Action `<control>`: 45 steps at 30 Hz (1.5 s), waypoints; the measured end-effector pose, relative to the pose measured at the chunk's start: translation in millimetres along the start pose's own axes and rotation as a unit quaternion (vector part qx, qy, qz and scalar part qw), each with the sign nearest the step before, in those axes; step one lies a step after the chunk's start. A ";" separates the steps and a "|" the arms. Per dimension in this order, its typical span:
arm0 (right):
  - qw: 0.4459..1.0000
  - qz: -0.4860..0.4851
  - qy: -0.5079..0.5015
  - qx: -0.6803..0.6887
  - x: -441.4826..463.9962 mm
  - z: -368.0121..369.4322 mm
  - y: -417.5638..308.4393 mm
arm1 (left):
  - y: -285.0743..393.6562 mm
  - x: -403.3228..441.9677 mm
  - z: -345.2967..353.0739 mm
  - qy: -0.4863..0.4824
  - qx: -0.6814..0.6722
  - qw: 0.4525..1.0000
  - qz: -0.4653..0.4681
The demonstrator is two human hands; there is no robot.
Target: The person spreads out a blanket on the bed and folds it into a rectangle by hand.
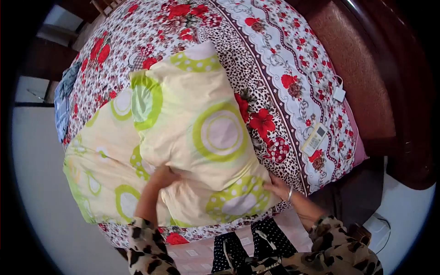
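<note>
A cream bed cover (183,96) with green and white circles lies partly folded on the bed, one section overlapping a flatter section to the left. My left hand (166,177) is closed on the cloth at the inner edge of the upper layer, its fingertips partly hidden in the creases. At the near right corner, my right hand (277,187) pinches the cover's edge, with some fingers hidden under it. Wrinkles run through the fabric between both hands.
Beneath is a bed with a red-flowered sheet (261,59). On its right side lie a yellow-and-white card or packet (315,138) and a white charger (338,94) with a cable. Blue clothing (64,107) hangs at the far left; a dark wooden headboard (389,68) rises at right.
</note>
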State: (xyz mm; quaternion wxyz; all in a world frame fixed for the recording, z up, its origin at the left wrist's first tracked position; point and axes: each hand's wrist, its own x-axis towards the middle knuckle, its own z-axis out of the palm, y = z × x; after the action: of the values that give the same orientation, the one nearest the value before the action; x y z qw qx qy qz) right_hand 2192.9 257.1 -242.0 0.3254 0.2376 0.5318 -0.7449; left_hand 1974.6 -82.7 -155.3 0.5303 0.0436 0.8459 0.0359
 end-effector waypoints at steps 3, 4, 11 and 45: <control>0.995 -0.081 -0.023 -0.057 -27.4 14.3 25.9 | 26.8 31.7 -74.9 0.168 0.272 0.933 0.164; 0.995 -0.086 -0.021 -0.045 -29.8 18.3 36.7 | 66.0 29.9 -99.9 0.278 0.205 0.926 0.151; 0.992 -0.049 -0.024 -0.117 -77.7 43.2 85.9 | 226.6 122.5 -190.0 0.450 0.053 0.873 0.178; 0.992 -0.003 0.055 -0.112 -38.6 -24.3 116.4 | 20.2 80.8 -46.3 0.439 0.105 0.889 0.078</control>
State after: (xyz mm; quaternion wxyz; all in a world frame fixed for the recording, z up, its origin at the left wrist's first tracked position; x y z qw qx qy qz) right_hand 2305.0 263.1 -296.9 0.3182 0.2388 0.6294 -0.6675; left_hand 1898.6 -54.2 -205.2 0.0922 0.1451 0.9851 0.0035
